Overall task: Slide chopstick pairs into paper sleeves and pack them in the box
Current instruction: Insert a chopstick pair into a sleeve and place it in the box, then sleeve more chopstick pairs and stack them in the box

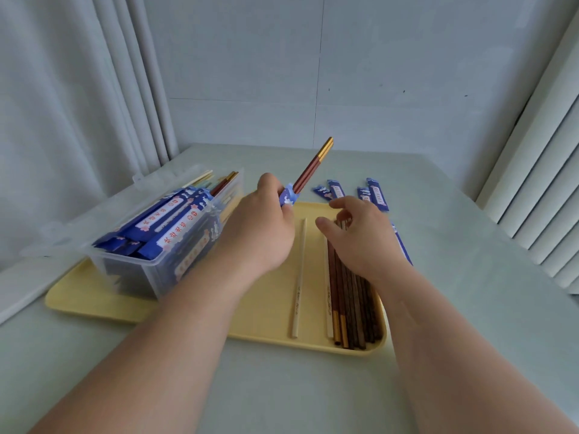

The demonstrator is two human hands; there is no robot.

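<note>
while left hand (pixel 266 227) grips one sleeved pair (pixel 308 170), right hand (pixel 360 236) hovers relaxed, empty; one pale chopstick (pixel 299 277) alone.

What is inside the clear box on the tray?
The clear box holds a pile of blue paper sleeves, with gold-tipped brown chopstick ends and pale ends sticking out the far side. Lower layers are hidden; the left forearm covers the near right corner.

Left hand (pixel 266 223) gripping a blue sleeve (pixel 288 197), its gold-tipped chopstick pair (pixel 313 166) pointing to 1 o'clock, right hand (pixel 360 239) spread over loose chopsticks (pixel 347 296) at 4 o'clock on the yellow tray (pixel 260 308), packed clear box (pixel 163 242) at 9 o'clock, spare sleeves (pixel 376 195) at 1 o'clock.
</note>
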